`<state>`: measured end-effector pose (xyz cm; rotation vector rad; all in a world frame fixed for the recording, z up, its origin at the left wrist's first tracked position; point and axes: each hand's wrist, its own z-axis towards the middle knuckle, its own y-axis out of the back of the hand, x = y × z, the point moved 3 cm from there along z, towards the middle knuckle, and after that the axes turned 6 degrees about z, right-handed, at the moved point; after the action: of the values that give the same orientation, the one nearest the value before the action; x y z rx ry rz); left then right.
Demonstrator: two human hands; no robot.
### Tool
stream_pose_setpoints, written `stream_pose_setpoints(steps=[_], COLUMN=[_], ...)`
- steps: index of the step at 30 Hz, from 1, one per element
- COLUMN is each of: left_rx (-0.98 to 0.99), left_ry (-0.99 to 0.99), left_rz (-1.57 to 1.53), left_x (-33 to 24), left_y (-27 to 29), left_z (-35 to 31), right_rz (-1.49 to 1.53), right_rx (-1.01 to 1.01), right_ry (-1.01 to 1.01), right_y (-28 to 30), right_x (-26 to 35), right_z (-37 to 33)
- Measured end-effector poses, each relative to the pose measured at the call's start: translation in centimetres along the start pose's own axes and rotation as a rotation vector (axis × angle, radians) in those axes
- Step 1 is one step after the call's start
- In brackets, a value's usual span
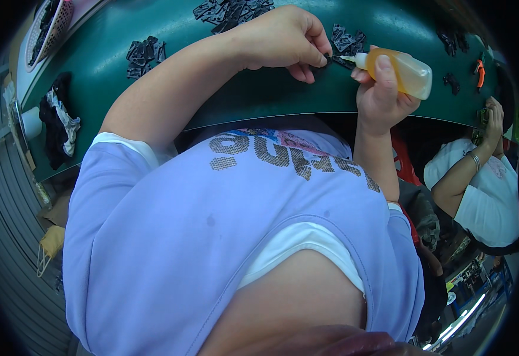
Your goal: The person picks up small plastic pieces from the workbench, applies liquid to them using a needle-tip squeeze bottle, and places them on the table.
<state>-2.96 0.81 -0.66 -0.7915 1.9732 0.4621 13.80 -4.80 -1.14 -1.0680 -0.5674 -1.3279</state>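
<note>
Between the fingertips of my left hand is a small black plastic part, mostly covered by the fingers. My right hand is wrapped round a squeeze bottle of yellowish liquid, tipped sideways. Its thin pale nozzle points left, with the tip close to the black part; whether they touch I cannot tell. Just beyond the nozzle lies a pile of black plastic parts. A larger pile of similar parts is behind my left wrist.
On the green table are another heap of black parts, small black clusters, orange-handled pliers and dark and white cloth. A pink basket stands far left. A co-worker sits at the right.
</note>
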Motion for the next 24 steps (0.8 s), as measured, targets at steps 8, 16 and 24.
stream_pose_setpoints(steps=[8, 16, 24], left_rx=[-0.013, -0.037, -0.035], left_ry=[-0.018, -0.01, -0.016], left_rz=[-0.021, -0.023, 0.004], left_x=[-0.1, -0.8, -0.9], left_y=[0.1, 0.0, 0.0], left_z=[0.0, -0.5, -0.5], right_rz=[0.2, 0.132, 0.139], right_rx=[-0.024, 0.038, 0.08], right_ry=[-0.14, -0.142, -0.12], right_y=[0.4, -0.2, -0.4], right_x=[0.4, 0.6, 0.5], right_z=[-0.3, -0.7, -0.7])
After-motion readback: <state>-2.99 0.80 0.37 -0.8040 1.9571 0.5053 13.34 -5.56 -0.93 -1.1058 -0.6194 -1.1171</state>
